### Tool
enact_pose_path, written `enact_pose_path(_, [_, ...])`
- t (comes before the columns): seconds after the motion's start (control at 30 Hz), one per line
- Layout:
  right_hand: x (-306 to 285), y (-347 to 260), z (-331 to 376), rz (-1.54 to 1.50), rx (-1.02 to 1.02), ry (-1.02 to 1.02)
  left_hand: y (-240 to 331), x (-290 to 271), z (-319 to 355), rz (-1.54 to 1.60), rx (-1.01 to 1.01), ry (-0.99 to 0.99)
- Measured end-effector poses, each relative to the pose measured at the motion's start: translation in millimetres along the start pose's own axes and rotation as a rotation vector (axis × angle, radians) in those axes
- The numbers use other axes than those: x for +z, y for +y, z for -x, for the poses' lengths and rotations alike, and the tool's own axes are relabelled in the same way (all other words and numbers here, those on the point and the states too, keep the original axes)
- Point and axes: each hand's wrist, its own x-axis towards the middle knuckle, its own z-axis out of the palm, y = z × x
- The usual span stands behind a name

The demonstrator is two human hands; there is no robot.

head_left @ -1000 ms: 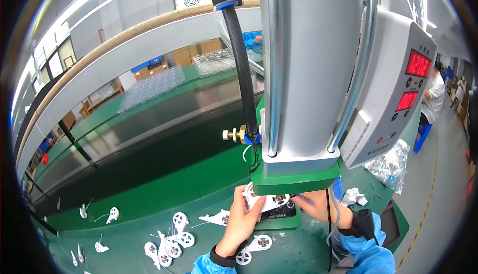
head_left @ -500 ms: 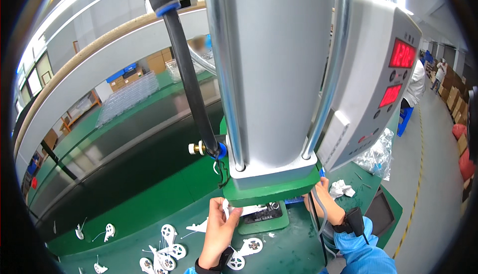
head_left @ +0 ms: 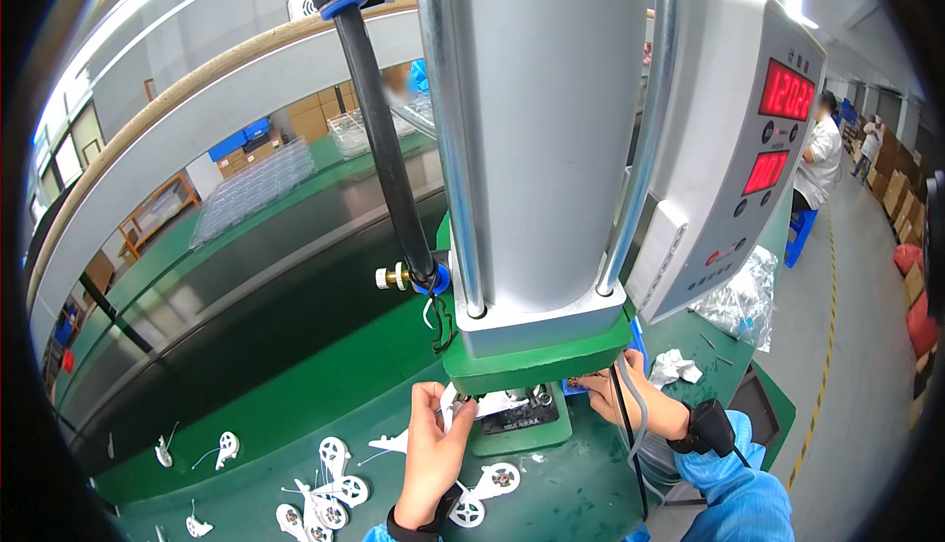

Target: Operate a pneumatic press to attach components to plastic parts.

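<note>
A tall grey press machine (head_left: 541,148) with a green head plate (head_left: 541,365) stands over a green fixture base (head_left: 522,429). My left hand (head_left: 433,439) reaches under the plate and pinches a white plastic part (head_left: 451,406) at the fixture's left edge. My right hand (head_left: 615,394) is at the fixture's right side, fingers curled against it under the plate; what it holds is hidden. Its wrist wears a black strap (head_left: 711,426) and a blue sleeve.
Several white wheel-shaped plastic parts (head_left: 335,488) lie on the green bench near my left arm. A black hose (head_left: 384,148) hangs left of the press. A grey control box with red displays (head_left: 748,148) sits right. Another person (head_left: 817,163) works far right.
The view has tilted and closed in on the press. Both hands stayed at the fixture, my left hand shifting slightly leftward with the white part.
</note>
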Motion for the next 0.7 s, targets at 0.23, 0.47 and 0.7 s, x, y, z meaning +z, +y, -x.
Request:
enact_pose_path(0.23, [7, 2, 3, -0.144, 0.049, 0.13, 6, -4, -8, 0.182, -0.018, 0.016])
enact_pose_path(0.47, [9, -11, -8, -0.192, 0.035, 0.266, -18, -82, -94, -0.175, 0.031, 0.419])
enact_pose_path(0.7, [7, -1, -2, -0.274, 0.082, 0.252, 14, -47, -53, -0.247, -0.048, -0.149])
